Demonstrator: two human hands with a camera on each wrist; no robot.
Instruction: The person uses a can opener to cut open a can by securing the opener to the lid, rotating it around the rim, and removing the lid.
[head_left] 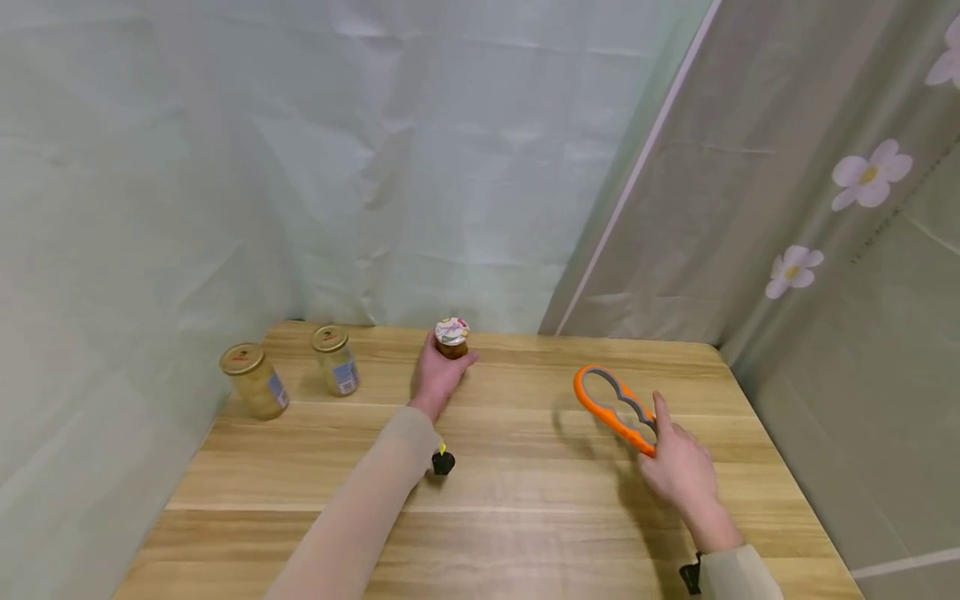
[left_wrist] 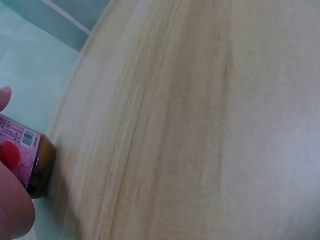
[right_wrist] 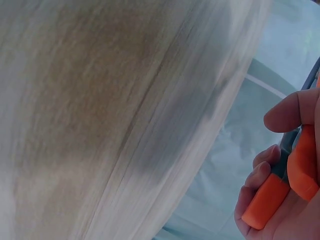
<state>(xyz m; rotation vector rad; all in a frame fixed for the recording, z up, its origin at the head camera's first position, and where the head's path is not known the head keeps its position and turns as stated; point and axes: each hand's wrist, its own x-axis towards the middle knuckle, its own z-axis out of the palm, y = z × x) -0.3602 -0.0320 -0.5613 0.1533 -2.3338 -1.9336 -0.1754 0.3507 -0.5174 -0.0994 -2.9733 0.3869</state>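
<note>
My left hand [head_left: 437, 377] grips a small jar [head_left: 452, 331] with a colourful patterned lid near the far edge of the table. In the left wrist view the jar's pink label shows a barcode and a red fruit, and the dark contents show at its base. My right hand [head_left: 684, 468] holds an orange and grey jar opener [head_left: 606, 410] by its handle, above the right side of the table. The right wrist view shows fingers curled round the orange handle [right_wrist: 266, 202]. The opener's scalloped loop points away to the left, apart from the jar.
Two jars with gold lids stand upright at the table's left: one jar [head_left: 258, 385] by the edge, another jar [head_left: 337, 367] slightly farther back. The wooden table [head_left: 495, 483] meets hanging curtains [head_left: 450, 167] at its back and sides.
</note>
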